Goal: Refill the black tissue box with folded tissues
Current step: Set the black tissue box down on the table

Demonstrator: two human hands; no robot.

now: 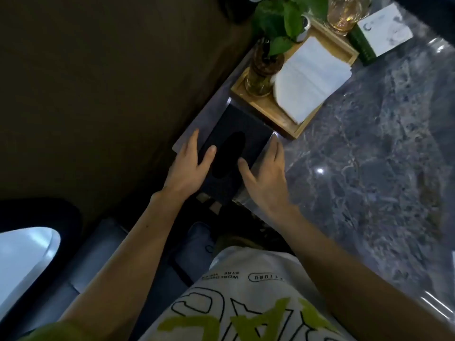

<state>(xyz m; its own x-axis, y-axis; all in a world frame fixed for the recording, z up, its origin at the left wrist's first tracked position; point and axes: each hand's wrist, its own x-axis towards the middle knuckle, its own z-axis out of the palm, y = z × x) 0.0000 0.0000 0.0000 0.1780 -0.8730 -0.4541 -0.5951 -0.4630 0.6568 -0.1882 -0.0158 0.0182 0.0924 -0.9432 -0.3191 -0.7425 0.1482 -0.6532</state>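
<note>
Left hand (189, 166), fingers straight, lies along the left side of the black tissue box (236, 134), thumb on its lid. Box stands at the corner of the marble table (369, 156). Right hand (267, 178) mirrors this on the right side. Beyond, folded tissues (312, 77) lie in a wooden tray (268, 109).

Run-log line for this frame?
left hand: open, black tissue box left edge | right hand: open, right edge | white folded tissues: in wooden tray
</note>
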